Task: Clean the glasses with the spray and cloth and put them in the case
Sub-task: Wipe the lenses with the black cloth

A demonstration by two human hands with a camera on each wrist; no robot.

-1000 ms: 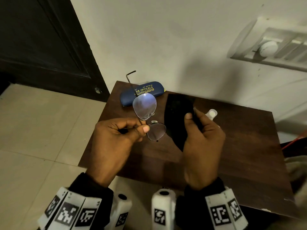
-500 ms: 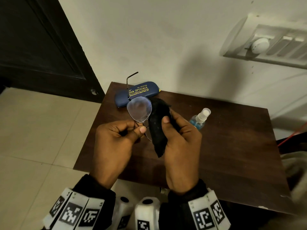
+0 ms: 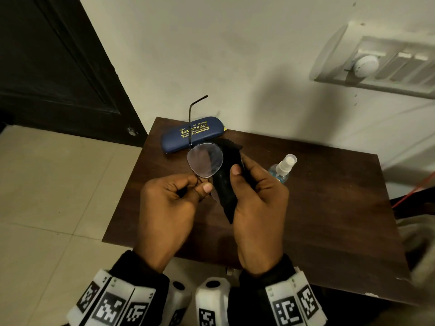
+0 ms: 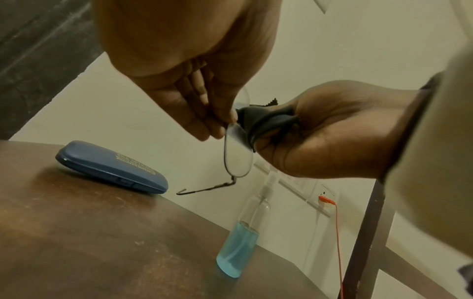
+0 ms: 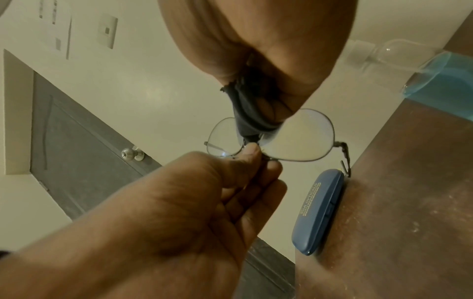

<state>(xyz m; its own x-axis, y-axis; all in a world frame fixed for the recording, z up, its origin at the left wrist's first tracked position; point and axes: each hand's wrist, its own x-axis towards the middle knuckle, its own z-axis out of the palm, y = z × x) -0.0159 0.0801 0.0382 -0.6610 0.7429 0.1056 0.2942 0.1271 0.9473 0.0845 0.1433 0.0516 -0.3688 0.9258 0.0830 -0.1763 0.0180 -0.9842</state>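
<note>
I hold thin metal-framed glasses point(image 3: 204, 160) above the brown table point(image 3: 317, 208). My left hand point(image 3: 197, 184) pinches the frame near the bridge, and one temple arm sticks up. Gripped in my right hand point(image 3: 237, 171), a black cloth point(image 3: 226, 187) is wrapped over the nearer lens, thumb on top. The far lens point(image 5: 299, 139) shows bare in the right wrist view, with the cloth point(image 5: 248, 113) beside it. A shut blue glasses case point(image 3: 193, 134) lies at the table's back left. The spray bottle point(image 3: 282, 169) with blue liquid stands to the right of my hands.
The table stands against a pale wall with a switch panel point(image 3: 388, 64) at upper right. A dark door point(image 3: 51, 67) and tiled floor point(image 3: 47, 184) are on the left. A red cable point(image 4: 337, 232) hangs from a wall socket beyond the table's right side.
My right hand has brought the cloth left onto the glasses and folded it round the nearer lens. The spray bottle, hidden behind that hand before, now shows. The left hand keeps its pinch.
</note>
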